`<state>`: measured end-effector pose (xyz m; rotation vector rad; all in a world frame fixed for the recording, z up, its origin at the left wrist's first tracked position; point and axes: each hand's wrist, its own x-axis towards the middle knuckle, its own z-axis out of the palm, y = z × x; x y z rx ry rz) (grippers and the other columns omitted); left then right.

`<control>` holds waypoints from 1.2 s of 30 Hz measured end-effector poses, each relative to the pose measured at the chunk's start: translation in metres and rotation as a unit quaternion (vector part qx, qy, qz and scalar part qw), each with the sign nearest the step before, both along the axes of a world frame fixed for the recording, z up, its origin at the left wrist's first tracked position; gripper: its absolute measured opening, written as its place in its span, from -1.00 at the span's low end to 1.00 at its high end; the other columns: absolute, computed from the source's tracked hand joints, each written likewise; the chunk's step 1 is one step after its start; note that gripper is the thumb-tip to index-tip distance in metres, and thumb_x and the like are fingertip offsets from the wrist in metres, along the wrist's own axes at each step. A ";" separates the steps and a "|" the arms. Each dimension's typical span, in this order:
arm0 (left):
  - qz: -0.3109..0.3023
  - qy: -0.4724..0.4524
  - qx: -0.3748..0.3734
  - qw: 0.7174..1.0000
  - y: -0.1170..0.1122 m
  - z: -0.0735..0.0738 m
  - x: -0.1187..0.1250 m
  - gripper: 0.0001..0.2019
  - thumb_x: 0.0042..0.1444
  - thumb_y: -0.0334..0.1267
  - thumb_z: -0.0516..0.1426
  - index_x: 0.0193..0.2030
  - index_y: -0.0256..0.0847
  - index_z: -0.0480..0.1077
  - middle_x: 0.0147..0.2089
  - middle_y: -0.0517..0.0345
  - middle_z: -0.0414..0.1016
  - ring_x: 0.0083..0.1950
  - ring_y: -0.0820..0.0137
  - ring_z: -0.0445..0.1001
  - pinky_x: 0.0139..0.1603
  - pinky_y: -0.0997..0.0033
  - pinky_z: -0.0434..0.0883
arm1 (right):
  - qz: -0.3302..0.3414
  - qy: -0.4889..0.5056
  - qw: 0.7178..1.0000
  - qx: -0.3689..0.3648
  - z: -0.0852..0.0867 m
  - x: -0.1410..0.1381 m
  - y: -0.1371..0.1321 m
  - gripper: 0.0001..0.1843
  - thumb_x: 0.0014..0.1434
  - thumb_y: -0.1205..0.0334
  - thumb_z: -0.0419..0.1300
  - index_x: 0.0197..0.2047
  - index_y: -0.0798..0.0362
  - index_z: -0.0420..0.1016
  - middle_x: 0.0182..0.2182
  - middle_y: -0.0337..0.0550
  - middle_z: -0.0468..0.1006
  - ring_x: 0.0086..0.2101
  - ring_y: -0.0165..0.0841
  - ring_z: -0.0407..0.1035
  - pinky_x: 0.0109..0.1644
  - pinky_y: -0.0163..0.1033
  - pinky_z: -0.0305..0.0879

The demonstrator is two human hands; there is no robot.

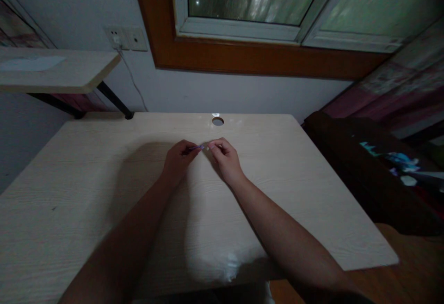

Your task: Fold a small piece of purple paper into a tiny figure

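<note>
My left hand [179, 157] is closed in a pinch on a small, thin purple item [196, 147], whose kind is too small to make out. The item's tip points right, out past my fingertips. Just across a narrow gap, my right hand [225, 155] has its thumb and fingers pressed together. A tiny pale bit shows at its fingertips, and I cannot tell what it is. Both hands are over the far middle part of the light wood desk [277, 193], with their shadows falling on it.
A round cable hole [218, 121] lies beyond my hands near the desk's back edge. On the left, a raised shelf [69, 70] stands on black legs. A white cord [133, 82] hangs from the wall socket [125, 38]. Dark furniture [347, 156] holding colourful items stands at right.
</note>
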<state>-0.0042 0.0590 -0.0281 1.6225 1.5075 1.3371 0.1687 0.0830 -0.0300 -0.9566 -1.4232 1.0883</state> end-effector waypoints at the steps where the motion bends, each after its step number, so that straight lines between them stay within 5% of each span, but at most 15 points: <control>1: 0.002 -0.001 0.003 1.000 0.000 0.000 -0.001 -0.78 0.12 -0.05 0.25 -0.27 -0.16 0.51 -0.32 0.16 0.58 -0.31 0.39 0.51 -0.22 0.41 0.46 | 0.002 -0.015 1.000 0.016 0.001 0.000 -0.001 -0.80 0.20 0.02 0.27 -0.28 -0.04 0.57 -0.37 -0.24 0.41 -0.42 -0.41 0.24 -0.33 -0.28 0.20; 16: -0.016 0.017 0.006 1.000 -0.001 0.000 -0.001 -0.83 0.10 -0.10 0.25 -0.28 -0.13 0.54 -0.31 0.18 0.59 -0.26 0.35 0.52 -0.18 0.36 0.45 | 0.025 -0.046 0.997 0.056 0.004 -0.002 -0.002 -0.84 0.16 0.05 0.33 -0.31 -0.06 0.61 -0.33 -0.19 0.49 -0.32 -0.33 0.34 -0.20 -0.20 0.26; 36: -0.041 -0.099 -0.041 0.993 0.000 -0.010 -0.001 -0.74 0.04 -0.04 0.31 -0.24 -0.17 0.54 -0.38 0.16 0.62 -0.32 0.33 0.59 -0.23 0.36 0.48 | 0.078 0.054 0.995 -0.033 -0.004 -0.002 0.002 -0.77 0.18 0.01 0.31 -0.31 0.01 0.54 -0.46 -0.32 0.32 -0.54 -0.51 0.17 -0.48 -0.31 0.06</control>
